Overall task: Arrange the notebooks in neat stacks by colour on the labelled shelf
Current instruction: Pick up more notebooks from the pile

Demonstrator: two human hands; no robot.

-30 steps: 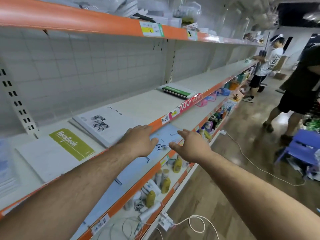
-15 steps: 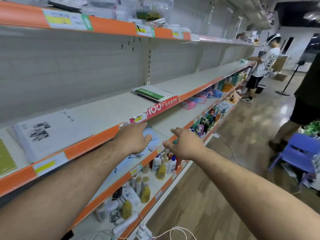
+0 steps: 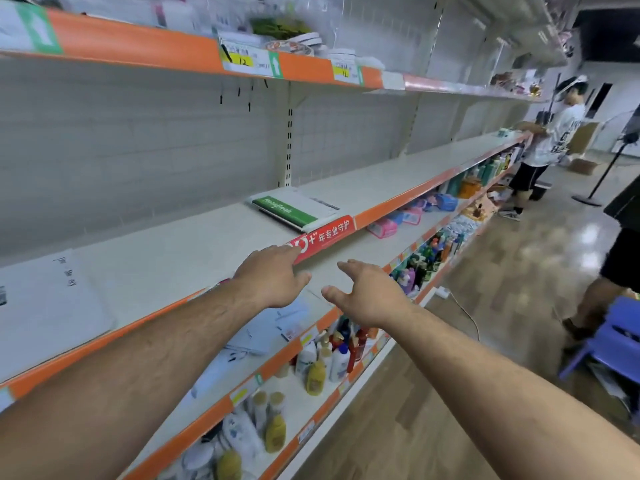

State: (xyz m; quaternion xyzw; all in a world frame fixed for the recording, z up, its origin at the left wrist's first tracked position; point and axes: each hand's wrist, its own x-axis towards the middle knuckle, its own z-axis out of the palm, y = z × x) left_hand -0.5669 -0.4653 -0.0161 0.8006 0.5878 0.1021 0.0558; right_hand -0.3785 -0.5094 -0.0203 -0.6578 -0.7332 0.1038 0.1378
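A small stack of white notebooks with a green label lies on the middle shelf, just behind a red strip on the shelf's orange edge. A white notebook with black print lies on the same shelf at the far left. Light blue notebooks sit on the shelf below. My left hand reaches forward with straight fingers, its tips by the red strip, holding nothing. My right hand is stretched out beside it, fingers spread and empty, short of the green-labelled stack.
Bottles fill the lowest shelves. The top shelf carries price tags and wrapped goods. A person in a white shirt stands at the far end of the aisle, another person at the right by a purple stool.
The view has shifted right along the shelf. Both hands have moved forward and right toward the green-labelled stack, which is now nearer; the yellow-green labelled notebook has left the view.
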